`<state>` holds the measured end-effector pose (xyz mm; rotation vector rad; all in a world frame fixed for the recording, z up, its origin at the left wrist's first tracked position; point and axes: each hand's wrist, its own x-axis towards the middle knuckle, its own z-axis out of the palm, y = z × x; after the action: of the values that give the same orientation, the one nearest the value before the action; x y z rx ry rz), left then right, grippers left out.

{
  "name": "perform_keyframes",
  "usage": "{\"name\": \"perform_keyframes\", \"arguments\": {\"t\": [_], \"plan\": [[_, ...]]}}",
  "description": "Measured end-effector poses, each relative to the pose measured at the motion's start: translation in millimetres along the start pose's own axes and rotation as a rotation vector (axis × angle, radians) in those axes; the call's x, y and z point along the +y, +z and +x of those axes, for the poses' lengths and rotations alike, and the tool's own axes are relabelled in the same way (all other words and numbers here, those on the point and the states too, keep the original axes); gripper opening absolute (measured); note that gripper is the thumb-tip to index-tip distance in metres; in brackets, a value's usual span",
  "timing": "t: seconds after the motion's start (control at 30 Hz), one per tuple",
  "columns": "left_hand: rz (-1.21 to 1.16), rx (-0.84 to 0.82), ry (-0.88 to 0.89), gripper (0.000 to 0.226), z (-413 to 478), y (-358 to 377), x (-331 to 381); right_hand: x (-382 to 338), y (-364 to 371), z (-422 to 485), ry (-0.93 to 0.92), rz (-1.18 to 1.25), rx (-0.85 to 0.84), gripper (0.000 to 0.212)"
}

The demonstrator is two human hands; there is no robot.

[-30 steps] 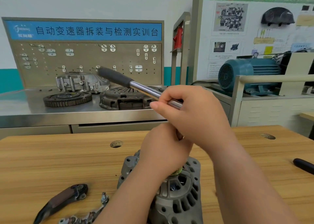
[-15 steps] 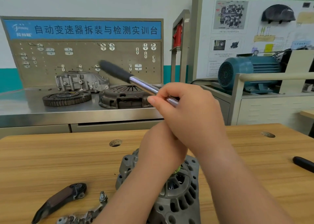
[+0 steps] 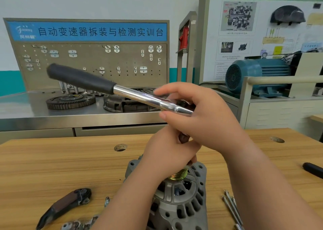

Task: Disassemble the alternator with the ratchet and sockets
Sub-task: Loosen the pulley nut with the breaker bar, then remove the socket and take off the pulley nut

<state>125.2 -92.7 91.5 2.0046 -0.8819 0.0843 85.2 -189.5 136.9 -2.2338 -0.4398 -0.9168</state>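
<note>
Resting on the wooden table [image 3: 52,168], near edge, centre: alternator [image 3: 183,207], pulley end up. Ratchet [image 3: 104,86] sits over it, black handle tilted up and to the left. Right hand [image 3: 206,114], forearm coming in from lower right, wraps fingers and thumb round the chrome shaft. Left hand [image 3: 167,156] sits just beneath, fingers curled tight over the brass pulley [image 3: 178,174]. Long bolts [image 3: 230,207] lie just right of the alternator.

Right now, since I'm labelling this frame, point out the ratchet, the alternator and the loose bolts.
ratchet [image 3: 138,95]: head view, on its chrome shaft.
alternator [image 3: 183,203]: head view, on the grey slotted housing.
loose bolts [image 3: 229,209]: head view, on one bolt's shank.
</note>
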Motion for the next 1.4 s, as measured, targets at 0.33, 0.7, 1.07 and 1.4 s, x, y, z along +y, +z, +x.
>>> {"name": "perform_keyframes", "arguments": {"t": [0.33, 0.7, 1.07, 1.4], "plan": [[-0.177, -0.13, 0.081, 0.012, 3, -7, -9, 6, 3, -3, 0.004, 0.085, 0.189, 0.028], [-0.348, -0.085, -0.061, 0.053, 5, -23, -21, 23, -12, -1, 0.269, 0.381, 0.509, 0.021], [-0.142, -0.03, -0.088, 0.025, -1, -41, -14, 74, -31, -29, 0.852, 0.904, 0.734, 0.011], [-1.43, 0.277, -0.402, 0.033, -42, 14, 63, 68, -92, -33, 0.84, 0.955, 0.771, 0.014]]}}
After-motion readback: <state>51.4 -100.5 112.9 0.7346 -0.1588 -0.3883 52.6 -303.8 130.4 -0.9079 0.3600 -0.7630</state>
